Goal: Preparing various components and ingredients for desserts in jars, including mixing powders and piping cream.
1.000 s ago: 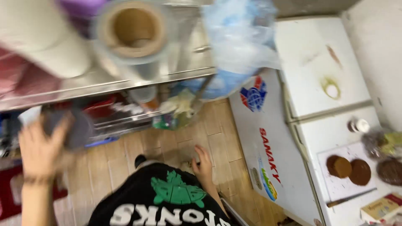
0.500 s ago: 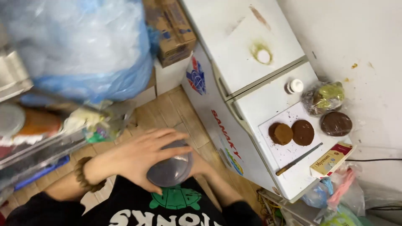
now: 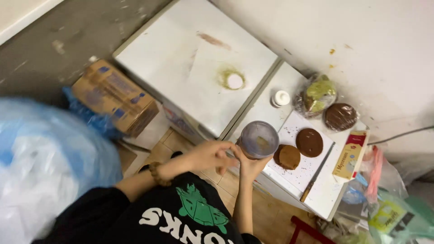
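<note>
Hands meet at the centre of the frame. The right hand (image 3: 250,168) cups a round grey lidded container (image 3: 258,139) from below, its grip closed about the base. The left hand (image 3: 210,155) touches the container's side, fingers curled; how firmly it grips cannot be told. Just right of the container, on the white tabletop (image 3: 194,58), lie two brown discs (image 3: 299,149) on a white board (image 3: 304,169), with a knife (image 3: 317,172) along the board's edge.

Both hands (image 3: 226,158) raised together, fingers curled.
</note>
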